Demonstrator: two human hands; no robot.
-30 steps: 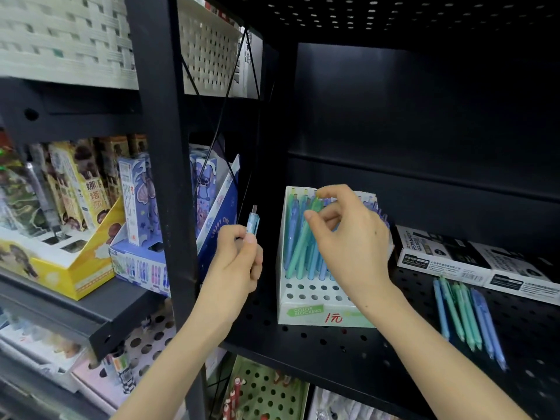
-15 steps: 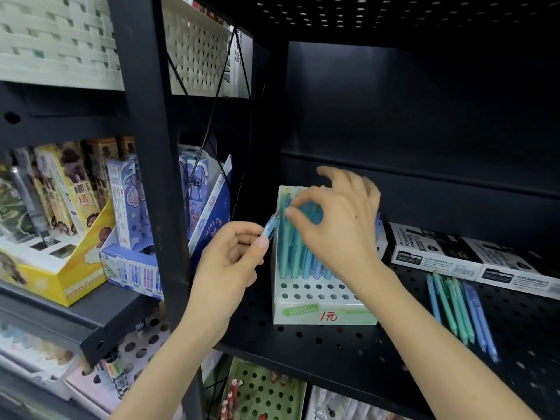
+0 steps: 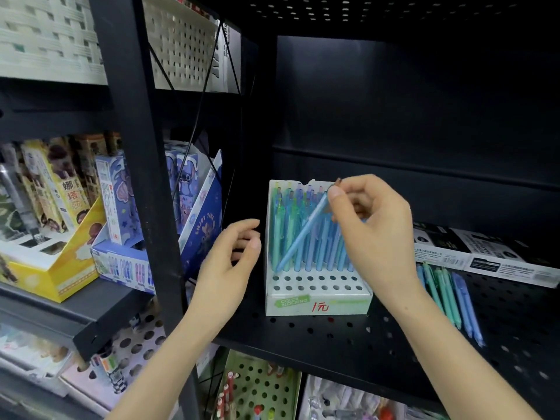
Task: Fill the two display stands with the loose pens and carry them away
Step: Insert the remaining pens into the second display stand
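A white display stand (image 3: 318, 301) stands on the black perforated shelf (image 3: 333, 338), its back rows full of upright blue and green pens and its two front rows of holes empty. My right hand (image 3: 372, 234) pinches the top of a light blue pen (image 3: 300, 234) that slants down to the left, its tip at the stand's left side. To the left of the stand my left hand (image 3: 230, 265) hovers with loosely curled fingers, holding nothing. Several loose blue and green pens (image 3: 448, 295) lie on the shelf to the right. I see only one stand.
Flat black-and-white boxes (image 3: 485, 253) lie behind the loose pens. A black upright post (image 3: 142, 165) divides this bay from the left shelf, which holds blue (image 3: 121, 256) and yellow (image 3: 54, 268) display boxes. White baskets (image 3: 48, 34) sit above, and more stationery fills the shelf below.
The blue pen passed from my left hand to my right hand, which now angles it down into the stand. My left hand has let go and hangs loose beside the stand.
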